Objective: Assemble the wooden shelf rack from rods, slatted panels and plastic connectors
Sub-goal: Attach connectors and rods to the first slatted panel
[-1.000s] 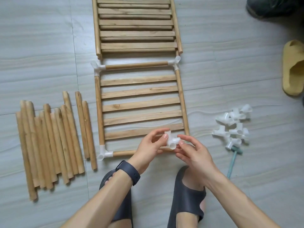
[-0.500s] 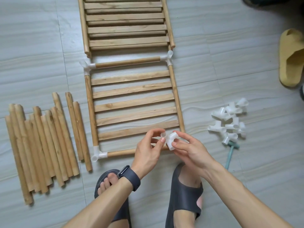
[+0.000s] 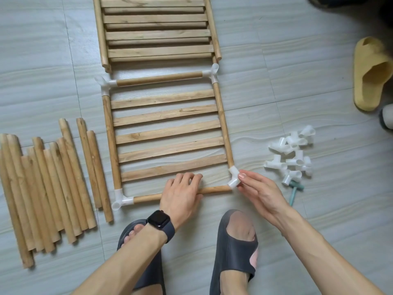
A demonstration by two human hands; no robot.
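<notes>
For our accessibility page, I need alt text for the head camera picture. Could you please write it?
A person's right hand presses a white corner connector onto a slatted panel frame on the floor, while the left hand holds the near rod. Loose rods lie at left; spare connectors and a small mallet at right.

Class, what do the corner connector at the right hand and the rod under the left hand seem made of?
The corner connector looks like moulded plastic: smooth, translucent white. The rod looks like bare wood: pale tan, visible grain, matt; any varnish is unclear.
</notes>
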